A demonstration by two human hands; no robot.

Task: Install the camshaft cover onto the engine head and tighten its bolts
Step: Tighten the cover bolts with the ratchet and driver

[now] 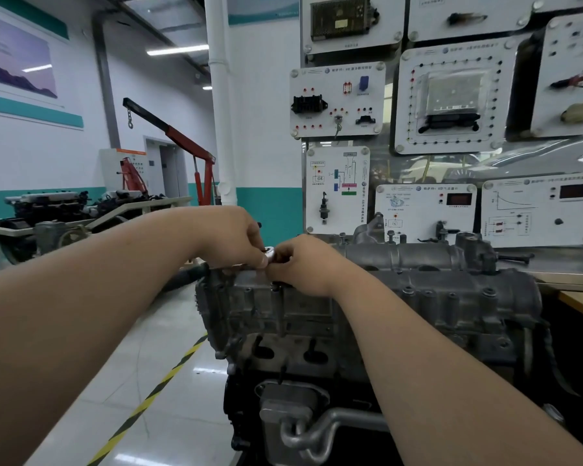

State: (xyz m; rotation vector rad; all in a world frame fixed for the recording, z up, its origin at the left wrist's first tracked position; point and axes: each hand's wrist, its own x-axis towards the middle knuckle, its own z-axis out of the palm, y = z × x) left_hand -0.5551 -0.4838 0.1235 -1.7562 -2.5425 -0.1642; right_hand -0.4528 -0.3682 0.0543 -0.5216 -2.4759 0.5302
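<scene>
Camshaft cover atop engine; glossy floor

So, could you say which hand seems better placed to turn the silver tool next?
Probably the left hand: it curls over the silver tool from above; the right hand pinches its side.

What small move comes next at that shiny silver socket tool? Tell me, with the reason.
Probably twist the shiny silver socket tool clockwise. Both the left hand and right hand pinch it above one end of the grey cast-metal camshaft cover, seemingly over a bolt hidden beneath.
</scene>
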